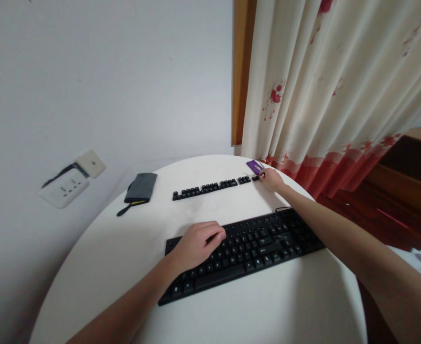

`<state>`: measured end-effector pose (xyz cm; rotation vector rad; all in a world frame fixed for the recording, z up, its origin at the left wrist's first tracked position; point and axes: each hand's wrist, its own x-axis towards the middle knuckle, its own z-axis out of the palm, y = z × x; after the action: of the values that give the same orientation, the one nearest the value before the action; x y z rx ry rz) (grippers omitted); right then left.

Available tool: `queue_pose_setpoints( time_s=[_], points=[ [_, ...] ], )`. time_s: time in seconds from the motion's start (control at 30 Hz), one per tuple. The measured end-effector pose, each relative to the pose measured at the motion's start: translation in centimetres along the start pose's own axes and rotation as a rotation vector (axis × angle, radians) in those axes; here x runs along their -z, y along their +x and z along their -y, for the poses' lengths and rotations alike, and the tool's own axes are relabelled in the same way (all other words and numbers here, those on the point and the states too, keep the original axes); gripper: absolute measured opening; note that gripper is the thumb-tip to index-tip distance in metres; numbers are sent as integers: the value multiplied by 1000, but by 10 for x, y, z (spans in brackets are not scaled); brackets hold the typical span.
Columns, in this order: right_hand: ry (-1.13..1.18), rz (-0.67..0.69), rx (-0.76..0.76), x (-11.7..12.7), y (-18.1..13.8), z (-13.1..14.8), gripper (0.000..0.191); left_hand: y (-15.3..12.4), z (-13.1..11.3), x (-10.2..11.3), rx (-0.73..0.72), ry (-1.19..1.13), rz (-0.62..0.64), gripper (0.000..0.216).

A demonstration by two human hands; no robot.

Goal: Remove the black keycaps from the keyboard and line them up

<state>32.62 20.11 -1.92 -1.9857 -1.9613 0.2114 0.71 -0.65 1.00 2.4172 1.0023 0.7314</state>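
Note:
A black keyboard (pixel 228 272) lies at a slant on the white round table, with bare gaps along its upper rows. My left hand (pixel 199 241) rests over its left part, fingers curled towards the thumb; whatever they hold, if anything, is hidden. Beyond the keyboard runs a row of loose black keycaps (pixel 210 188). At that row's right end my right hand (pixel 272 180) reaches down, thumb and fingertips pinched on a small dark keycap, partly covered by the fingers. Just behind those fingertips lies a purple packet (pixel 254 166).
A grey pouch (pixel 142 187) with a dark strap lies at the table's left. Behind it, a wall socket (pixel 65 188) holds a plug. A patterned curtain (pixel 303 95) hangs close to the far right edge of the white table (pixel 102 267). My right forearm crosses the keyboard's right end.

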Motion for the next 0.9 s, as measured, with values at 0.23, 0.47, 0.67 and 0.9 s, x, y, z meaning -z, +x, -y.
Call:
queue_pose_setpoints(
  time_s=[0.23, 0.47, 0.67, 0.9],
  points=[
    [-15, -3, 49, -2, 2, -2, 34, -2, 2, 1, 16, 6, 13, 22],
    [-42, 7, 110, -3, 5, -3, 35, -1, 2, 0, 15, 5, 21, 23],
    [-53, 18, 129, -2, 6, -4, 34, -3, 3, -1, 21, 4, 28, 22],
    [-49, 11, 144, -2, 3, -4, 35, 0, 1, 0, 20, 9, 23, 23]
  ],
)
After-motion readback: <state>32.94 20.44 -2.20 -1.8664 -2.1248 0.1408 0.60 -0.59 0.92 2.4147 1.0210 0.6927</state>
